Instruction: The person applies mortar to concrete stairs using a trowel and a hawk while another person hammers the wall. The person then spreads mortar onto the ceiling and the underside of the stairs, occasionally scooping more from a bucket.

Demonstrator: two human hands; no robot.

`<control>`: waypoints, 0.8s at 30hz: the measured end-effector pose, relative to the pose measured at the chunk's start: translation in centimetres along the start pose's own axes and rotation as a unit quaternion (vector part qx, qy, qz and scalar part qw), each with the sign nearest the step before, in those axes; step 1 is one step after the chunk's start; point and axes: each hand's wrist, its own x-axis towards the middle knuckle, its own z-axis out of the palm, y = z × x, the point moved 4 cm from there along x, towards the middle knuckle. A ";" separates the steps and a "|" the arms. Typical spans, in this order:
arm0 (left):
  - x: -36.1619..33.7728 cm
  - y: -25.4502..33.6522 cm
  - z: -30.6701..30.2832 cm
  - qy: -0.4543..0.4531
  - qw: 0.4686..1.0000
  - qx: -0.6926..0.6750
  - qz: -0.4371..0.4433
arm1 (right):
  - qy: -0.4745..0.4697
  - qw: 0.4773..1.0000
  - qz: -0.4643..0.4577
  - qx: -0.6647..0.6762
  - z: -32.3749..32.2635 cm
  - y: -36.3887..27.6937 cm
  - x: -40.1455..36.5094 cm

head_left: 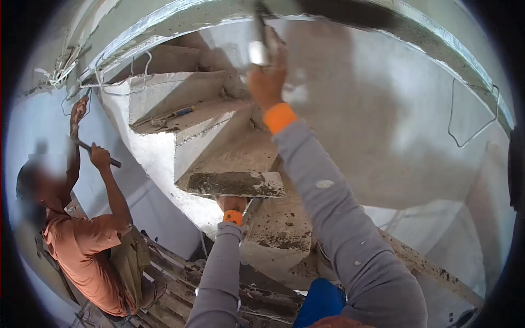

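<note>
My right hand [268,82] is raised and wrapped round the handle of a trowel [261,24], whose blade is seen nearly edge-on at the underside of the beam [210,16] overhead. Lower down, my left hand [234,203] grips a plasterer's hawk [272,187] from below and keeps it about level. Wet grey mortar [221,183] covers much of the hawk's top. The fingers of my left hand are partly hidden under the board.
Bare concrete stairs [164,98] rise behind the hawk, with a blue-handled tool [181,112] on one step. At left a co-worker [87,246] holds a hammer [98,153] near the wall. Bent wires [484,128] hang from the beam; wooden planks [257,295] lie below.
</note>
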 end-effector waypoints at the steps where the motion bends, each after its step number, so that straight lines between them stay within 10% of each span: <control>1: -0.1 0.1 -0.3 -0.007 1.000 0.002 0.001 | -0.004 0.996 0.073 0.041 -0.2 4.3 -1.6; 6: 0.0 0.4 -1.1 0.005 1.000 -0.020 0.005 | 0.170 0.984 0.046 -0.005 -8.8 0.5 4.7; 12: 0.0 0.5 -1.4 -0.043 0.998 -0.029 -0.019 | 0.181 0.953 -0.077 -0.230 -1.7 0.2 4.9; 17: -0.1 0.9 -2.0 -0.110 0.994 -0.014 -0.027 | 0.041 0.999 0.033 0.001 10.7 -2.4 -1.5; 24: 0.0 0.6 -1.5 -0.067 0.997 -0.012 -0.029 | -0.189 0.978 0.043 0.077 8.1 -7.0 -5.7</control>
